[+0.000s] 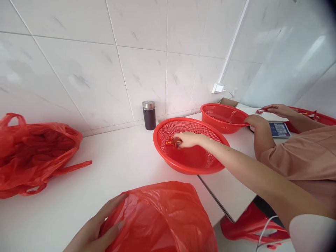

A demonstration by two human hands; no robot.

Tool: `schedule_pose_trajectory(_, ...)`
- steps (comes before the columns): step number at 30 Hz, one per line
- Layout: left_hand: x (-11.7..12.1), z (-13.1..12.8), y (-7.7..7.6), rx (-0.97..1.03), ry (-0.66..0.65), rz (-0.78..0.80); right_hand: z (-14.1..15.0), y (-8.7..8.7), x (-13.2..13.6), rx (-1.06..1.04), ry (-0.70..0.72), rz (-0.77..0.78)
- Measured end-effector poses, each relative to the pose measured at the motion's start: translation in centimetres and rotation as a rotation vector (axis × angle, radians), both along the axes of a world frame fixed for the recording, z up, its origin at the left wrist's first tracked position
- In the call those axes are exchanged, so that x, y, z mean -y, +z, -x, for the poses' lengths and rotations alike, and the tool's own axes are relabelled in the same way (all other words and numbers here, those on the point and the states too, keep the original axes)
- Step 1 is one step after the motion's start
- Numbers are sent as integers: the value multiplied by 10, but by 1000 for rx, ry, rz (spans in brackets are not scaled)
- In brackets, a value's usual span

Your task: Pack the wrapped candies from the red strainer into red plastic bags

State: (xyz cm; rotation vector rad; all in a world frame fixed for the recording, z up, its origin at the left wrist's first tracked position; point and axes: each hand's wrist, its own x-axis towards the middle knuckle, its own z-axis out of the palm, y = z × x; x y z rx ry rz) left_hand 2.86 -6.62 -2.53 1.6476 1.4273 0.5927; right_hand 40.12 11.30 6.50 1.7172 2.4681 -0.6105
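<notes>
In the head view, my left hand point(101, 224) grips the edge of a red plastic bag point(168, 217) at the front of the table, thumb on one side and fingers on the other. My right hand point(187, 139) reaches down into a red perforated plastic basket point(190, 168). Its fingers are pinched on a small red wrapped packet point(177, 142). A few more red packets with yellow print point(168, 142) lie by the fingertips at the basket's left side. How many packets are in the fingers is partly hidden.
Another red plastic bag point(39, 150) lies at left. A dark tumbler point(149, 117) stands by the wall. Right of my basket are a second red basket point(225, 127), a scale point(279, 129) and a co-worker's hands point(279, 109). A white table point(112, 154) carries these; a gap crosses its top.
</notes>
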Motion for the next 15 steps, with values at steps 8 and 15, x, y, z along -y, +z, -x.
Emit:
schedule_pose_trajectory(8,-2,-23,18,145,79,82,81,48,124,-1054,259,444)
schedule_pose_trajectory(15,5,-11,24,157,15,39,102,-9,164,-193,309,44)
